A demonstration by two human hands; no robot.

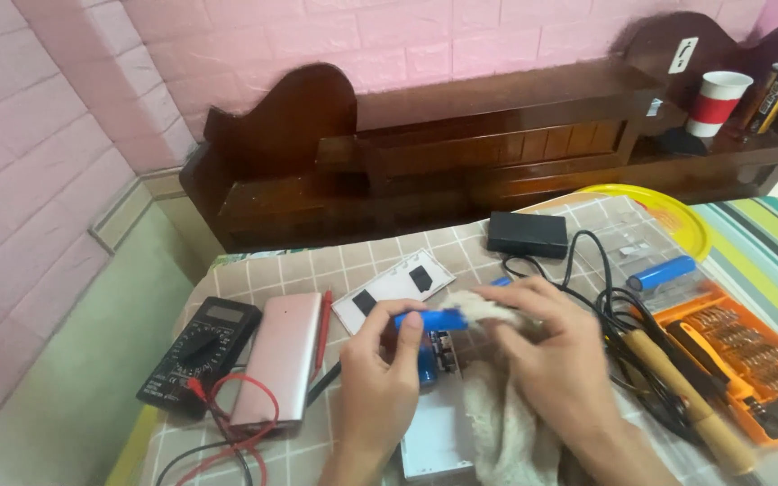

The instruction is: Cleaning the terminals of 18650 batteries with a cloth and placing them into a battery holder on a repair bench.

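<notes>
The left hand (378, 382) pinches a blue battery (434, 319) between thumb and fingers, above a white case (434, 436). The right hand (556, 355) closes around a beige cloth (506, 423), pressing it against the battery's end. A second blue battery (664, 273) lies on the clear lid of an orange screwdriver kit (749, 360). A red-and-white paper cup (716, 102) stands on the wooden shelf (497, 135).

Bright, even indoor light, soft shadows; motion blur at centre, slight edge distortion.

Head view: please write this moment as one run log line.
left hand: holds blue cylindrical cell | right hand: presses beige cloth on cell | nearby: multimeter, pink power bank case
</notes>
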